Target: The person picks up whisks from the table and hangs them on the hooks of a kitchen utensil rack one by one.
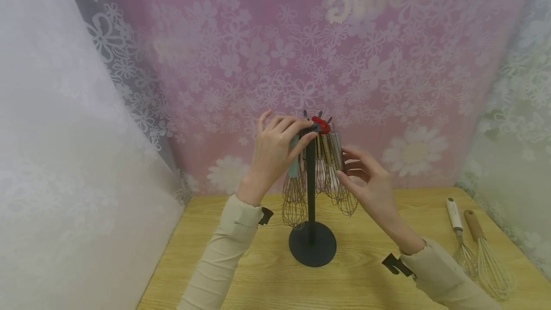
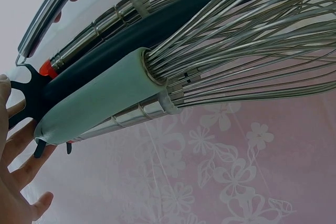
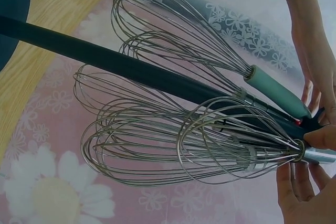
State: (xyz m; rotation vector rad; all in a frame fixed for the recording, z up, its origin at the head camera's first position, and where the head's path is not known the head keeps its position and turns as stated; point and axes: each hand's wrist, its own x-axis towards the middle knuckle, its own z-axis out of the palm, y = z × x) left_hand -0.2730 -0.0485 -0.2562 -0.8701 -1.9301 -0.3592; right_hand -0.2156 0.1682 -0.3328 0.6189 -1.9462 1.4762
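A black whisk stand (image 1: pixel 311 204) with a round base stands on the table, its hooks at the top. My left hand (image 1: pixel 277 147) grips the hooked top between thumb and fingers; some fingers spread behind it in the left wrist view. My right hand (image 1: pixel 368 181) pinches the silver handle of a metal whisk (image 2: pixel 50 17), tilted at the stand's right side. That handle's wire loop meets a hook. A whisk with a mint-green handle (image 2: pixel 100 95) hangs on the left. Several whisks with banded metal handles (image 2: pixel 94 35) and red tops hang around the pole.
On the table's right lie a whisk with a white handle (image 1: pixel 454 213) and one with a wooden handle (image 1: pixel 474 224). The wood-grain table (image 1: pixel 258 276) meets a pink floral curtain (image 1: pixel 258 75) behind and pale curtains at both sides.
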